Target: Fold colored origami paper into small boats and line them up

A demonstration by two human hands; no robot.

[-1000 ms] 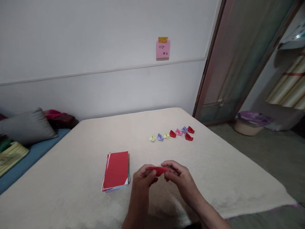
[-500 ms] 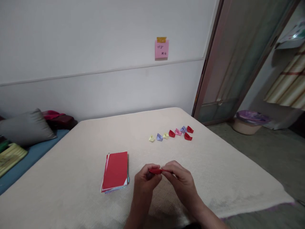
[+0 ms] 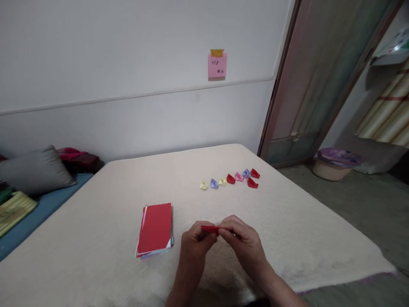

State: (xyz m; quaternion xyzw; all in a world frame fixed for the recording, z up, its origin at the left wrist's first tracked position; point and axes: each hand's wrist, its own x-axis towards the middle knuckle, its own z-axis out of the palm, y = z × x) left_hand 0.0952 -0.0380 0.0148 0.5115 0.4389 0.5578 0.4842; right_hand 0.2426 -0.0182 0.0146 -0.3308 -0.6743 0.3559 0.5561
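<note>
Compared with a moment earlier, our left hand (image 3: 194, 244) and right hand (image 3: 244, 243) are closer together, and the red folded paper (image 3: 209, 230) looks narrower. Now we see only a thin red strip between the hands, and its ends are hidden. The fingers (image 3: 231, 224) of both hands are pressed together and pinch this paper, over the cream bed cover (image 3: 96, 238). At 9 o'clock from our hands lies one stack of paper sheets (image 3: 155, 228), with a red sheet on top. At 12 o'clock stand eight small paper boats (image 3: 230, 179): three red, two yellow, two lilac and one pink.
</note>
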